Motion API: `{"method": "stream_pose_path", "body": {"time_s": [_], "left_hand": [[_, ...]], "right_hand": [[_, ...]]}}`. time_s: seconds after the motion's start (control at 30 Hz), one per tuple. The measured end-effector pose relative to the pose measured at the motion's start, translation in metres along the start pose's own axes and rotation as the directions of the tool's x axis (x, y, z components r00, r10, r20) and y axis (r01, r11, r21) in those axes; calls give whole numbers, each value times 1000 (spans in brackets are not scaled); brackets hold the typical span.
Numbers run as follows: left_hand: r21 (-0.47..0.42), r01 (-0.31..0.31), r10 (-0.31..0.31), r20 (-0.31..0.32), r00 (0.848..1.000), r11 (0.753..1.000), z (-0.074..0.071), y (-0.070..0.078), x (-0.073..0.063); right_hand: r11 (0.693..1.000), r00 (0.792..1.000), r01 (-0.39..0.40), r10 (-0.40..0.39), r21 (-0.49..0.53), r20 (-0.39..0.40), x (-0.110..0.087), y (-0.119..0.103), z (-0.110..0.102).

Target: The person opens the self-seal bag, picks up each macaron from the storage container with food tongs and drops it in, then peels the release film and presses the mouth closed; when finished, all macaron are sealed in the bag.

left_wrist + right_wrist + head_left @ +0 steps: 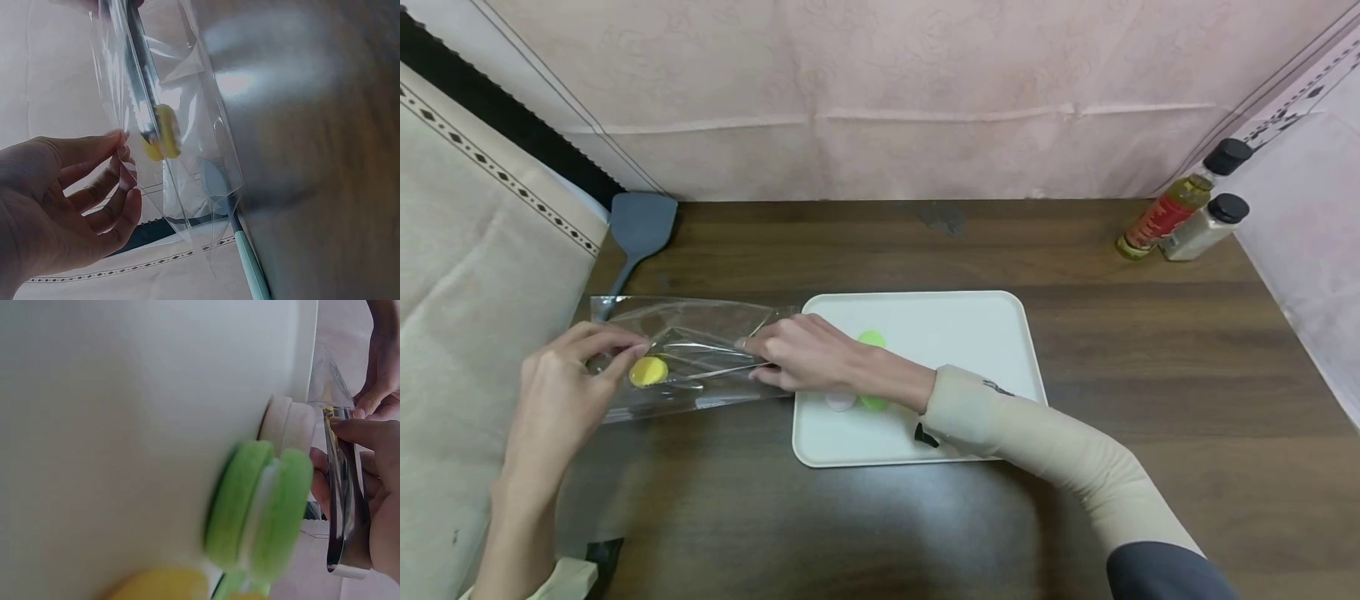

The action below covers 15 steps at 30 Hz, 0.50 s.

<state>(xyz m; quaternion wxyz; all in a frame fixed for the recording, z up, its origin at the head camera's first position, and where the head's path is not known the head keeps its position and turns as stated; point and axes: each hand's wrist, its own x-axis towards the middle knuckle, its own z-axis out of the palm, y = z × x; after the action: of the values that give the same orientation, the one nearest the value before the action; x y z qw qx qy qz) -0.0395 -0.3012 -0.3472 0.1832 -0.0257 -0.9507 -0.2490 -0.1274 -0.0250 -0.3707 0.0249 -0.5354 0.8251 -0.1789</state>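
My right hand (820,354) grips metal tongs (340,487), whose tips reach into a clear plastic bag (715,317). At the tips is a yellow macaron (164,132), inside the bag. My left hand (561,387) pinches the bag's film between thumb and fingertips, close beside the yellow macaron. Under my right forearm lies a white tray (958,321). On it stand a green macaron (259,509) and a pale pink macaron (289,425). Another yellow piece (159,586) shows partly at the bottom of the right wrist view.
A grey-blue spatula (642,223) lies at the back left, its handle running under the bag. At the back right stand an oil bottle (1161,221) with a red label and a black-capped jar (1197,233). Cloth (925,100) hangs behind the wooden table (880,250).
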Motion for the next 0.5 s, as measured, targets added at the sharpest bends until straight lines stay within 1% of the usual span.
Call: {"method": "stream_pose_path", "body": {"time_s": [0.1,0.3,0.5], "left_hand": [[1,6,-6,5,1000,1000,0,0,0],[6,10,-10,5,1000,1000,-1,0,0],[14,22,-23,11,1000,1000,-1,0,0]], "right_hand": [[1000,1000,-6,6,-12,4,4,-1,2],[997,999,-18,20,-76,29,11,-5,3],[995,999,-17,19,-94,27,17,-7,5]]}}
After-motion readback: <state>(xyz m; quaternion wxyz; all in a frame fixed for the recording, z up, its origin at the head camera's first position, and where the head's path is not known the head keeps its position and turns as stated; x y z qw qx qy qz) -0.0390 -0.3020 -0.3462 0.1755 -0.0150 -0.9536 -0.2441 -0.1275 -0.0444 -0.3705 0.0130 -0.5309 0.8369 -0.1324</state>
